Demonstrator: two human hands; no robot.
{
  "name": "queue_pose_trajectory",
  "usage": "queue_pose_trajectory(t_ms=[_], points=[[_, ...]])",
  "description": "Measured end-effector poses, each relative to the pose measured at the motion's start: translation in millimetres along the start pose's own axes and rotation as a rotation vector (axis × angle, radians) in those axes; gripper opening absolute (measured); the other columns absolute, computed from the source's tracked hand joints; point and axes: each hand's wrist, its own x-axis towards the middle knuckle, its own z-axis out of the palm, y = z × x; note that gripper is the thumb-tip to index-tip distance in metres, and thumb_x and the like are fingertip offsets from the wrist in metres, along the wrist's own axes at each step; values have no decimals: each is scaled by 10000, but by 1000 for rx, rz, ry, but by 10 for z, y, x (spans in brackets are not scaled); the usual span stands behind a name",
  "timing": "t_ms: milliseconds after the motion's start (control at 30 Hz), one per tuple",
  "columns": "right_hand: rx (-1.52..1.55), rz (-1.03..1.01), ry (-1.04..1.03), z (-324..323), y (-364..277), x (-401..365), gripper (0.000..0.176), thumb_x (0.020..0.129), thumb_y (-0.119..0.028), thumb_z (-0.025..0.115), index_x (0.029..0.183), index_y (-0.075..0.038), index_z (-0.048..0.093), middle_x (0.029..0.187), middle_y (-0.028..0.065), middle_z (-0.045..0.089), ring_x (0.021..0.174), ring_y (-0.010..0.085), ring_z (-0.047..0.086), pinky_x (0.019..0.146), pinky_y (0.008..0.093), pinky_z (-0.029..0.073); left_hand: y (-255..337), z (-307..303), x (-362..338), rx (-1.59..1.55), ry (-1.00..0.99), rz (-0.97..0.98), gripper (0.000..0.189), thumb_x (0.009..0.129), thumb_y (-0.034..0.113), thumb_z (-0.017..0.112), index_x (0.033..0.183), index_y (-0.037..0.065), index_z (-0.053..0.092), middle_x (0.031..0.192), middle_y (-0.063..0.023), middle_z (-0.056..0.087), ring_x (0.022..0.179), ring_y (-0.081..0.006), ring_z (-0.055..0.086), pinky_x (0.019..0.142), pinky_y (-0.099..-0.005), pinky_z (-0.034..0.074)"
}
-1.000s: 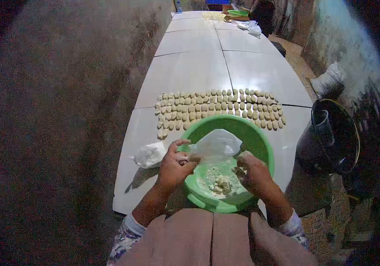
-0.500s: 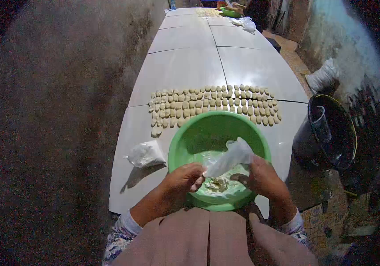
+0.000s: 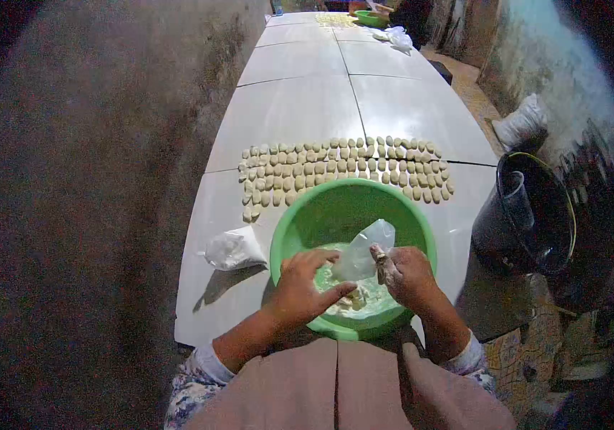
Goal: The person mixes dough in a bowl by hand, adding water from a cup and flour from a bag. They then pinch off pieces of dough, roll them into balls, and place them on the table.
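Note:
A green basin (image 3: 353,335) stands at the near end of the table, with white powder and a pale lump (image 3: 355,301) at its bottom. Over it, my right hand (image 3: 406,278) is closed on a thin translucent plastic bag (image 3: 366,251), fingers dusted white. My left hand (image 3: 312,284) is at the basin's left side, thumb and fingers spread, close to the bag's lower left edge and holding nothing. Left of the basin lies a clear bag of white powder (image 3: 235,249). Rows of small pale dough pieces (image 3: 343,166) lie just beyond the basin.
The long white table (image 3: 289,107) runs away from me. A black bucket (image 3: 536,215) with a clear container inside stands at the right. A white sack (image 3: 520,123) leans by the right wall. At the far end are another green basin (image 3: 371,19), plastic bags (image 3: 395,39) and a person's arm.
My left hand has let go of the bag and its fingers have spread. My right hand has turned and moved slightly left, and the bag now hangs more upright.

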Motion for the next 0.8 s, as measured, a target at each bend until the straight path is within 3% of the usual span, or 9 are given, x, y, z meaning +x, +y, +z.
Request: queue_pose_trajectory(t_ms=[100,167,200,267,367,467,600,767,800], points=[[81,-24,-14,-4,-3,-18,581,943,-458,392,627,-19,606,612,212,567,599,404,568,596,491,436,-107,71,32,64,-105,-81,354,784,328,703,1004,56,650,1016,-147,628,1007,-312,555,976,-416,323],[66,59,26,-27,-22,-14,552,930,-443,429,628,-19,614,619,210,576,603,404,572,594,491,438,-77,97,50,55,-65,-158,232,779,251,697,892,49,680,926,-142,647,942,-324,565,937,-439,338],[-24,112,4,3,25,8,492,918,-391,457,632,-31,630,563,136,585,522,303,578,550,407,448,-80,85,80,91,-95,-160,211,783,233,691,881,47,682,889,-141,647,901,-328,575,905,-438,358],[-58,90,12,54,52,-7,486,918,-394,456,643,-35,636,565,135,585,524,301,579,550,406,449,-125,99,89,182,-51,-79,153,783,175,689,844,35,686,808,-142,642,756,-324,591,778,-426,426],[-108,77,-81,33,21,-15,480,921,-389,449,647,-39,628,562,139,575,531,296,583,543,411,445,-197,153,77,105,-49,-40,117,764,122,700,837,33,679,783,-141,628,709,-310,589,696,-404,456],[36,42,-6,56,-42,-52,506,930,-408,444,639,-28,607,549,132,560,517,292,567,534,403,434,-185,155,80,52,-93,-20,107,728,80,701,821,38,669,765,-144,609,725,-316,594,691,-396,469],[-86,-49,-2,24,-42,-38,506,933,-411,449,674,-13,623,574,138,564,537,305,566,561,395,446,-278,213,57,70,-102,2,141,722,26,655,862,36,664,817,-155,610,800,-334,607,725,-411,483],[-21,17,-148,-124,-110,-44,486,936,-409,443,809,7,660,772,220,624,754,357,611,694,422,478,-362,165,44,-195,32,-146,207,703,-54,592,892,-5,663,883,-197,604,838,-351,605,767,-371,481],[-86,-62,-116,-24,4,-7,430,918,-393,497,852,-6,671,855,219,634,842,367,619,753,435,485,-380,115,35,-205,-24,-119,235,760,-33,608,993,-13,624,924,-175,629,857,-284,623,786,-337,480]])
